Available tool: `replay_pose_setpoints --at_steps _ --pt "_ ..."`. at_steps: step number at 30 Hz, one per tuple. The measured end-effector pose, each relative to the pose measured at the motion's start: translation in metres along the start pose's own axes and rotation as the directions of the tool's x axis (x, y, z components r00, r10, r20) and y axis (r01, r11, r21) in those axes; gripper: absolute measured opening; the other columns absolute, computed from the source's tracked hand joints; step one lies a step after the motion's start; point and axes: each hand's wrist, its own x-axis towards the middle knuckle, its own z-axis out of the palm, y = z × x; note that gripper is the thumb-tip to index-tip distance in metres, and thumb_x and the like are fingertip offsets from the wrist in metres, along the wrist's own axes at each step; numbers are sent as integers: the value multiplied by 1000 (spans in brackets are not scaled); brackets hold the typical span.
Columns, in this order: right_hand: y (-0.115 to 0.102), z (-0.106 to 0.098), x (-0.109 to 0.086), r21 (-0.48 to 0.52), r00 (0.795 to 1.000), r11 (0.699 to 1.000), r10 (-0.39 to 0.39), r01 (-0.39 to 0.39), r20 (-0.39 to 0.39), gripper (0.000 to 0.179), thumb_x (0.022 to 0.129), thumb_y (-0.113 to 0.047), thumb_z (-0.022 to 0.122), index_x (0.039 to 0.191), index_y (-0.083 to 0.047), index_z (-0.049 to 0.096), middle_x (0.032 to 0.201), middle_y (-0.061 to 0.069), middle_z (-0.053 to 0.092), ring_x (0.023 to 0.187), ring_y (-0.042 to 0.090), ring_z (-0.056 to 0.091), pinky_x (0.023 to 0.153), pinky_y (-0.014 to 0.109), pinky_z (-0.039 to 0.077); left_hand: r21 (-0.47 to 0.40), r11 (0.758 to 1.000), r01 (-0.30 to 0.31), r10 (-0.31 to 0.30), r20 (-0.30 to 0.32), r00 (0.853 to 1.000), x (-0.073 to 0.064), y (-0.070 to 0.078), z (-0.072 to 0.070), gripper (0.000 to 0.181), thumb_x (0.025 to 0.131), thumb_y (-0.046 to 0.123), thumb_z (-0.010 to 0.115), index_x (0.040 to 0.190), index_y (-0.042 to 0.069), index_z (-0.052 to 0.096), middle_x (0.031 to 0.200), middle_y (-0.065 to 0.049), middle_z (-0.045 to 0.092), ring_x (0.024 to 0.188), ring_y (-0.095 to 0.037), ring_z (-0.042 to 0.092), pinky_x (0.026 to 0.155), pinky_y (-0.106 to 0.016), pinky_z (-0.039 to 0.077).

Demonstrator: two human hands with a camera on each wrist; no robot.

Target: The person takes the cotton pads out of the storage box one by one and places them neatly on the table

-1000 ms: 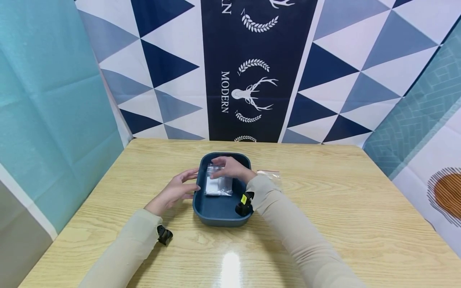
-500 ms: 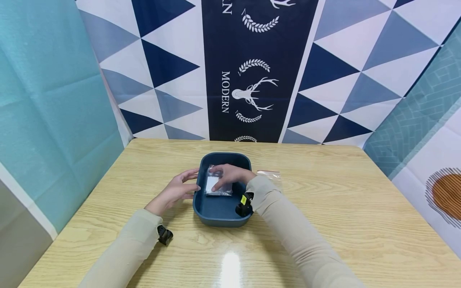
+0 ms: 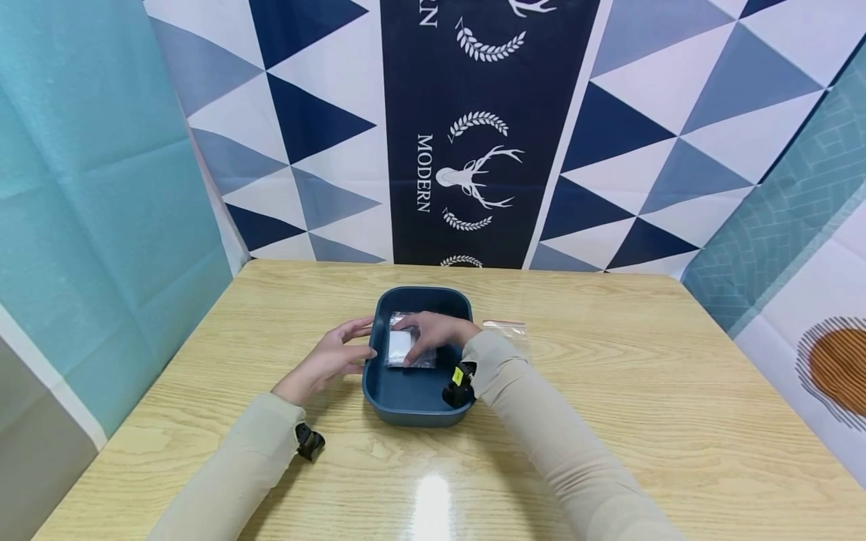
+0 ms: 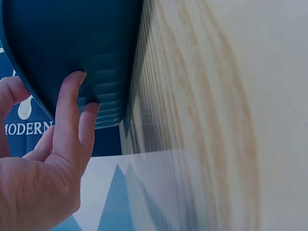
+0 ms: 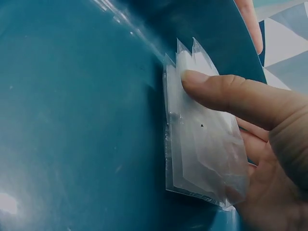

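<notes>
Left fingers [image 4: 70,103] spread against the bin [image 3: 413,418], right fingers [image 5: 231,92] pinch bags [image 5: 204,144] inside, right sleeve [image 3: 555,436] partly hiding another bag [image 3: 511,330].

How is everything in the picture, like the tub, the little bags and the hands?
Blue tub: upright, no lid on it.
Clear bags: stacked inside the tub; can't tell if sealed.
Loose bag: lying on the table, partly hidden.
Left hand: touching the tub's side.
Right hand: holding the clear bags between thumb and fingers.
</notes>
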Motion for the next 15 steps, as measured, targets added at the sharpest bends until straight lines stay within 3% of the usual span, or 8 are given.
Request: replay_pose_setpoints --at_steps 5,15 --pt "-1 -1 1 -11 999 999 -42 42 -10 60 73 -15 80 128 -11 55 120 2 54 102 16 48 92 31 39 -10 1000 -4 4 7 1000 -1 0 -1 64 87 -1 58 144 11 33 143 -19 33 111 -37 53 83 -46 51" --pt "-6 -5 -1 14 996 997 -71 72 -59 56 75 -11 78 126 -11 56 123 3 55 103 15 50 92 32 41 -7 1000 -1 1 -6 1000 1 -1 -1 64 86 -2 57 144 13 35 142 -16 35 109 -34 54 81 -44 52"
